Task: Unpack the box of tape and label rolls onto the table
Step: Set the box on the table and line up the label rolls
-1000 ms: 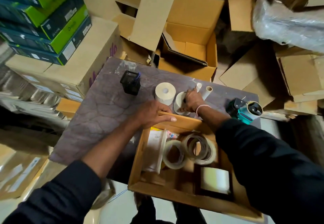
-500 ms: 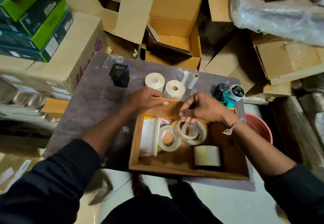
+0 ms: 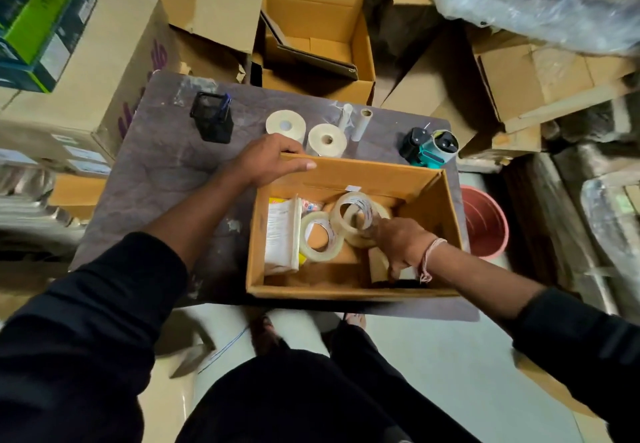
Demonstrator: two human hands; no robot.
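An open cardboard box (image 3: 346, 292) sits on the near right of the grey table (image 3: 166, 172). My left hand (image 3: 268, 162) grips the box's far left rim. My right hand (image 3: 398, 245) reaches down inside the box, fingers curled around a pale label roll (image 3: 377, 264) that it mostly hides. To its left in the box lie a clear tape roll (image 3: 325, 254), two more tape rolls (image 3: 360, 200) leaning together, and a white paper packet (image 3: 282, 234). Two label rolls (image 3: 285, 124) (image 3: 327, 139) stand on the table beyond the box.
Two thin white cores (image 3: 362, 124) stand by the label rolls. A teal tape dispenser (image 3: 429, 148) sits at the table's far right, a black mesh pen holder (image 3: 211, 117) at far left. Cardboard boxes (image 3: 311, 27) crowd around; a red bucket (image 3: 485, 221) stands right.
My right hand left the second label roll on the table, came back over the box and dropped inside onto the pale label roll. My left hand stayed on the rim.
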